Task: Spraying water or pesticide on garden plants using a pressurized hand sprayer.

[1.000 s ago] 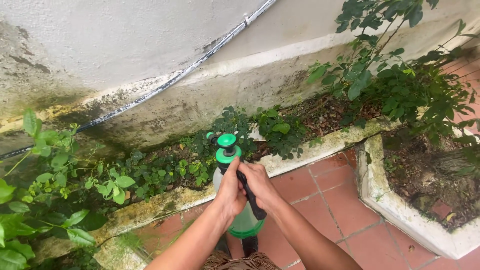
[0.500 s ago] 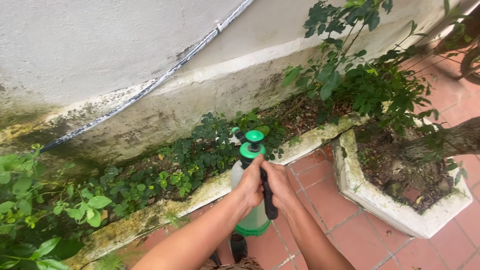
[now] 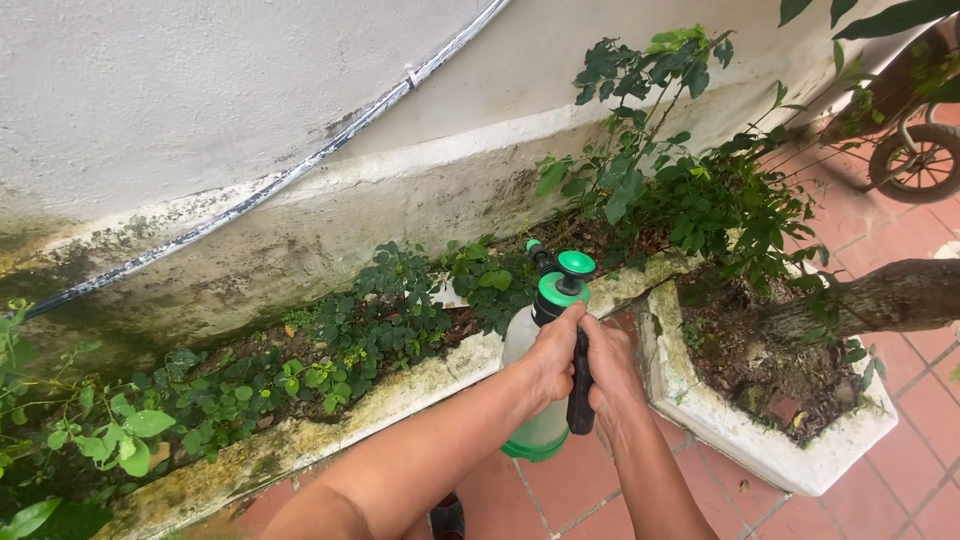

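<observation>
Green-capped sprayer bottle — gripped by left hand and right hand.

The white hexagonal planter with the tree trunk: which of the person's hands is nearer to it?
Right. The right hand grips the sprayer's black handle on the side facing the white planter, close to its rim. The left hand wraps the sprayer bottle on the far side.
</observation>
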